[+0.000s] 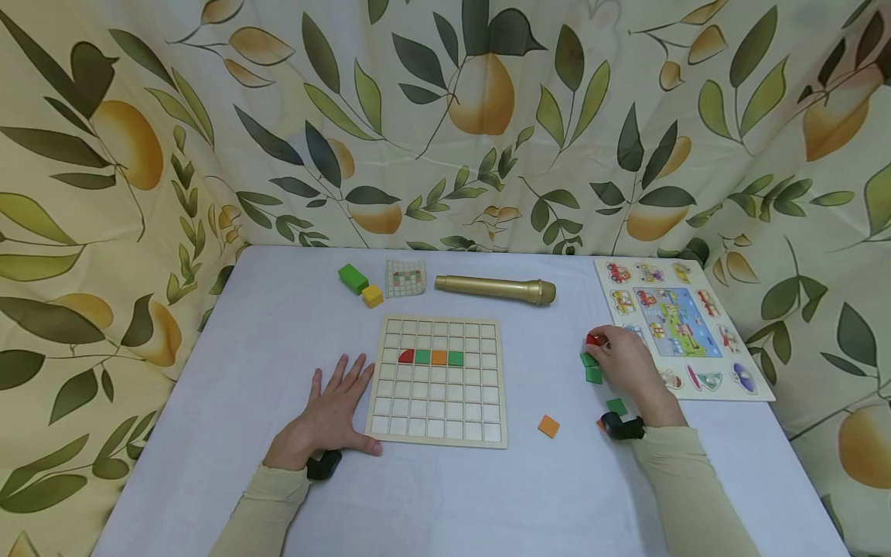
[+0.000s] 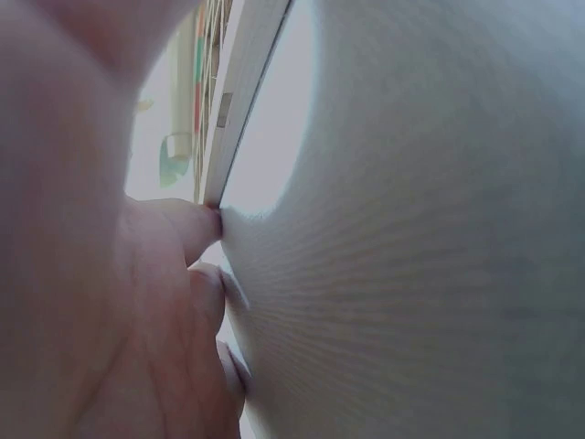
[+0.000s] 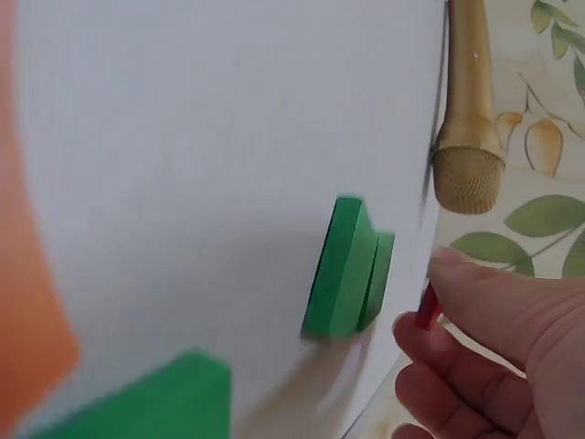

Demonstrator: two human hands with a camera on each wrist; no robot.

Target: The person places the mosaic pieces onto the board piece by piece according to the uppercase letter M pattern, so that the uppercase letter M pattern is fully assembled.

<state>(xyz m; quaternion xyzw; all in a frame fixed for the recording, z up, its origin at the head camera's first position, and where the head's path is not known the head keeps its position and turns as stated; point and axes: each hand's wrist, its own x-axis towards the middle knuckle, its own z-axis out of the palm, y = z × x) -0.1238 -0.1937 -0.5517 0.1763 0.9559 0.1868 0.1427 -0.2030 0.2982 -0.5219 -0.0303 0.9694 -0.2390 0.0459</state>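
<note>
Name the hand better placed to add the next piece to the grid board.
Probably the right hand: it pinches a red piece, while the left hand, holding nothing, rests spread beside the grid board.

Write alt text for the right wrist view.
The right hand pinches a small red piece at the lower right. To its left, green pieces sit on a white surface; a gold microphone shows above, an orange piece at the left edge.

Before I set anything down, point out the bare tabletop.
Bare: tablecloth left of the left hand; in front of the grid board, between the sleeves; between that board and the green tiles. Crowded: around the right hand and picture puzzle board; behind the grid board, with gold microphone and pattern card.
</note>
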